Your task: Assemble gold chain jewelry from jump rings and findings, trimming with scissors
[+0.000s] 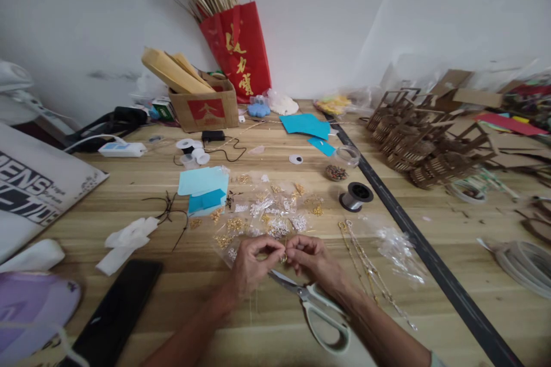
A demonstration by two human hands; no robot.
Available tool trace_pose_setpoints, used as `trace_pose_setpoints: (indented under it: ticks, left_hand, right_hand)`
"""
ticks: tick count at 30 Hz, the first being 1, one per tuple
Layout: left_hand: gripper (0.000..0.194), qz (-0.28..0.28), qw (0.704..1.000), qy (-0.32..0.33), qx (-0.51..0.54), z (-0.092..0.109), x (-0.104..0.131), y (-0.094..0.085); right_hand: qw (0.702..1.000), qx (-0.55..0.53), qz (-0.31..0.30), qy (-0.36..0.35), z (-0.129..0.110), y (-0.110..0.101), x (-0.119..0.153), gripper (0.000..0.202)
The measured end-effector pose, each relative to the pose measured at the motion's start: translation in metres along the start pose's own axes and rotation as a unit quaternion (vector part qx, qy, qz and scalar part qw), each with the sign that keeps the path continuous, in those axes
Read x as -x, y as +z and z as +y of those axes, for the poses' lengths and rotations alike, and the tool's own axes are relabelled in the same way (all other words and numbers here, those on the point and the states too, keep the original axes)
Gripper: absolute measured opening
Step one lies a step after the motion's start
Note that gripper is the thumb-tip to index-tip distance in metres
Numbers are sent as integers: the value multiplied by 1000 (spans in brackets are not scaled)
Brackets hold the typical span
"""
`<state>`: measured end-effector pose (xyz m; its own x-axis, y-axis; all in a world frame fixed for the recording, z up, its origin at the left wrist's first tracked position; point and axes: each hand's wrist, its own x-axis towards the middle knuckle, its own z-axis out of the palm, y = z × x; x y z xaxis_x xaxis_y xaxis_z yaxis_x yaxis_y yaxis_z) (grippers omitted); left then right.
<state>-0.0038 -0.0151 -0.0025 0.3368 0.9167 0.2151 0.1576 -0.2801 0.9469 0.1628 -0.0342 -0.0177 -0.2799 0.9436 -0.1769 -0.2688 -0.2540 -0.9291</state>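
Note:
My left hand (257, 264) pinches a small gold-coloured jewelry piece (283, 258) between thumb and forefinger. Close beside it, my right hand (313, 258) is closed in a pinch at the same piece; what exactly lies in its fingertips is too small to tell. Below both hands lie scissors (329, 330) with pale green handles, their blades partly under my right hand. Small bags of gold and silver jewelry findings (275, 223) spread just beyond my fingertips. To the right of my right hand rest gold and silver chains (365, 264).
A spool of fine wire (356, 197) and a jar of beads (336, 172) stand to the right. Crumpled clear plastic (400, 255) lies near a dark strip (396, 218). At left are a phone (118, 309) and white cloth strips (124, 243). Brown wooden baskets (426, 143) crowd the back right.

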Motion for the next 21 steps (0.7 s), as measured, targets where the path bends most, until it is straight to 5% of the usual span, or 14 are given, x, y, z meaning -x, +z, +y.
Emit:
trace_pose_setpoints:
  ticks: [10, 21]
  left_hand:
    - [13, -46, 996, -64, 42, 6, -4, -4]
    - [13, -102, 994, -35, 15, 2, -4, -7]
  right_hand:
    - [999, 32, -19, 8, -8, -4, 0, 26]
    - [994, 87, -65, 25, -15, -9, 0, 32]
